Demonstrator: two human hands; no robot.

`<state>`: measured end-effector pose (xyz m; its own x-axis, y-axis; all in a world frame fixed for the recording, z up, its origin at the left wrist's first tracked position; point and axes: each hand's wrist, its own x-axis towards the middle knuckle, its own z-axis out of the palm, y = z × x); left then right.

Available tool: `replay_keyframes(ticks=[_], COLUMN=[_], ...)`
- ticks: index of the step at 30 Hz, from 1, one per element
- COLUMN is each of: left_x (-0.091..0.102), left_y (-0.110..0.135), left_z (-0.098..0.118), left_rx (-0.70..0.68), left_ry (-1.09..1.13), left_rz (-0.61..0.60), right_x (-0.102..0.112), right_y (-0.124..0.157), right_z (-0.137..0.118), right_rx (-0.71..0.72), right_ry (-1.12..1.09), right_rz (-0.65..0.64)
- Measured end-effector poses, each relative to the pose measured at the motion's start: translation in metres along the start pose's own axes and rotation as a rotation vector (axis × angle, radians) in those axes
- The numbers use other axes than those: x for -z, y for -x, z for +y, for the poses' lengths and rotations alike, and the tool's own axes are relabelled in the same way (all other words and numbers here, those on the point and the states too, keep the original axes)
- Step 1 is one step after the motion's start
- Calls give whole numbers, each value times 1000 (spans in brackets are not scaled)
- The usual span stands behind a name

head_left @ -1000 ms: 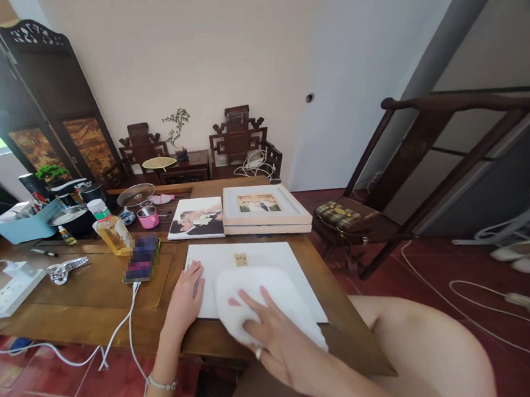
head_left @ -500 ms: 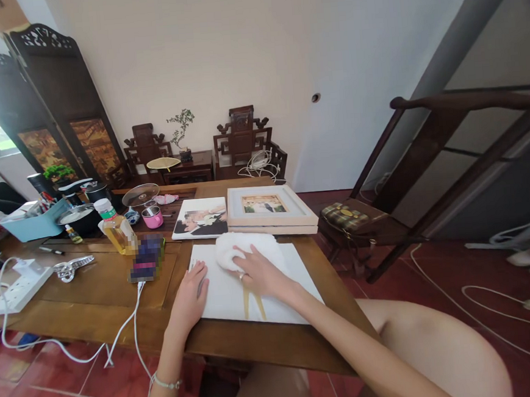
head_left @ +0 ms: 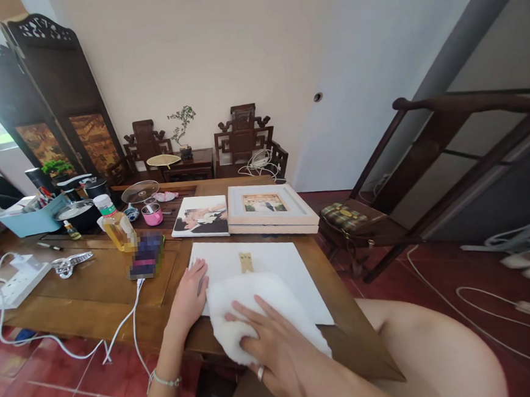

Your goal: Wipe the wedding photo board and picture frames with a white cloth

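A white board [head_left: 276, 252], which looks like the back of a picture frame, lies flat at the table's near edge. A small gold metal piece [head_left: 245, 262] is fixed on it; the two gold legs below are covered now. My right hand [head_left: 281, 350], with a ring on one finger, presses down on a fluffy white cloth [head_left: 258, 288] and grips it. That cloth covers the board's near part and hangs past its front edge. On the board's left edge rests my left hand [head_left: 189, 296], flat with fingers stretched out, holding nothing else.
Behind the board are a photo print [head_left: 200, 217] and stacked frames [head_left: 272, 210]. To the left lie a phone [head_left: 146, 257] on a white cable, a bottle [head_left: 115, 225], a pink mug [head_left: 152, 214], a metal tool [head_left: 71, 264] and a power strip [head_left: 17, 282]. A chair [head_left: 385, 213] stands right.
My right hand has drawn the cloth from the board's far side toward me and past the near edge. The gold piece's top now shows. My left hand has stayed in place.
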<state>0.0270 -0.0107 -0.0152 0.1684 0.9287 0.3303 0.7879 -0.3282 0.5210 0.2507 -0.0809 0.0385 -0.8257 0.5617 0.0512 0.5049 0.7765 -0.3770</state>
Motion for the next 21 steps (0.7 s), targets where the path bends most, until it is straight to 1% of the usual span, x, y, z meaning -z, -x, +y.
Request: replay_keyframes(ticks=[3,7,9,11,13,15,18,19,21], left_x=[-1,-2,-1,3,10,16,22,22,20], left_y=[0,1,0,0,0,0,1,1,1], left_z=[0,-1,0,1,5,9,13,14,13], left_rx=[-3,6,29,61,98,139,161,160,154], left_ry=[1,45,92,175,283,383,459,462,434], left_rz=[7,29,45,88,154,217,263,263,240], right_x=[9,16,15,13,9,4,2,3,8], right_y=[-9,-47,-68,-85,-93,-92,-75,-68,-51], right_z=[17,51,58,56,47,34,19,16,14], right_rx=[-67,-209,-263,-263,-216,-98,111,150,154], right_ry=[37,150,170,170,162,137,75,54,22], right_rz=[59,150,192,214,202,160,83,57,6])
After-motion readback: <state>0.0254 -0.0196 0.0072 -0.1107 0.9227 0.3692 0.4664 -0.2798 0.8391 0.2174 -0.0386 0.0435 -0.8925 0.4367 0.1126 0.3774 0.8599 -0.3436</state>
